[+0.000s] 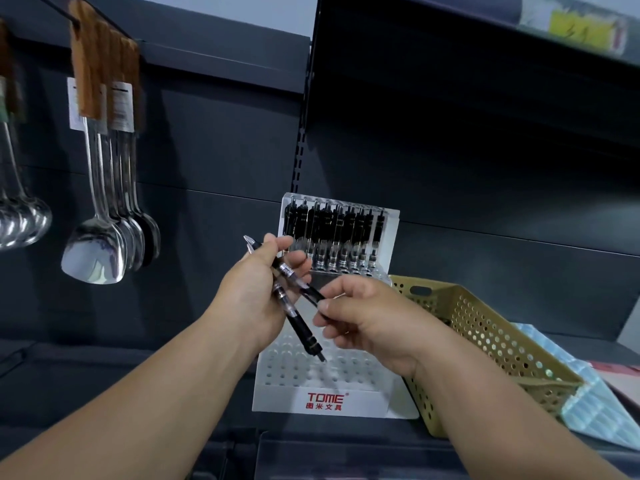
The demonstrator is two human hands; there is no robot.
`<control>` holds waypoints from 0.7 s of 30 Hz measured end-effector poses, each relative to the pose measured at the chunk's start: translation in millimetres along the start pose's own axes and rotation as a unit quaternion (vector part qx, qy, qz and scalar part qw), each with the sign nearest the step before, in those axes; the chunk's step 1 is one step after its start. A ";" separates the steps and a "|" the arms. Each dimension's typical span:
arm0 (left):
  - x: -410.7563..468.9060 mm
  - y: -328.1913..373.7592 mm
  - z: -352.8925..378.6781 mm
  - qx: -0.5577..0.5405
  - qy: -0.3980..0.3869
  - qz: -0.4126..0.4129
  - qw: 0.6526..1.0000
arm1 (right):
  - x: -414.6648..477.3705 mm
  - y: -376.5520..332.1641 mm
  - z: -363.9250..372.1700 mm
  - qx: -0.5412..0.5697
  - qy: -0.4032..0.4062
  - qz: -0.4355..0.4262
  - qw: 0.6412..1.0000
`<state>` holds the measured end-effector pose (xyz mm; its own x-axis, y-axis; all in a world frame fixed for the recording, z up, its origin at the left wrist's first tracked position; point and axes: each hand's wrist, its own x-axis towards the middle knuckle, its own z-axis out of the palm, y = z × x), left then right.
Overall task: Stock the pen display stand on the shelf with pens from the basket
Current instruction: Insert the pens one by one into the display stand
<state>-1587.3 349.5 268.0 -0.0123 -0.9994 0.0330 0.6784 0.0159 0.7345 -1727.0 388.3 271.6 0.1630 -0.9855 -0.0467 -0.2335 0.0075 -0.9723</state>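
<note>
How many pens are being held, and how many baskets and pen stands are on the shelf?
held pens: 2
baskets: 1
pen stands: 1
Total: 4

Lighting is dim, the dark shelving (485, 150) behind the hands soaking it up; soft, even light reaches the left hand (249, 296) and right hand (370, 320), and the pens (300, 319) they grip look sharp. Glare glints on steel utensils (97, 251) left of the left hand. Above the right hand a label (585, 36) is blurred and bent by wide-angle distortion
</note>
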 end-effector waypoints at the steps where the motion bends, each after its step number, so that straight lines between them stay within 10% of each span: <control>1: -0.2 -0.4 -0.7 0.032 0.008 0.005 0.999 | -1.2 -2.0 -3.5 0.032 0.021 -0.004 0.999; 9: -4.7 -1.8 -3.5 0.173 0.012 0.028 0.984 | 3.9 -37.6 -61.7 0.247 0.286 -0.106 0.920; 21: 11.7 -8.4 -1.3 0.268 -0.024 0.066 0.961 | 54.3 -51.4 -84.5 -0.022 0.351 -0.156 0.923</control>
<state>-1592.2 337.6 261.4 0.0052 -0.9850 0.1725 0.2011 0.1700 0.9647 -1787.2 320.1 338.4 -0.4291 -0.8058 0.4080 -0.3206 -0.2864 -0.9029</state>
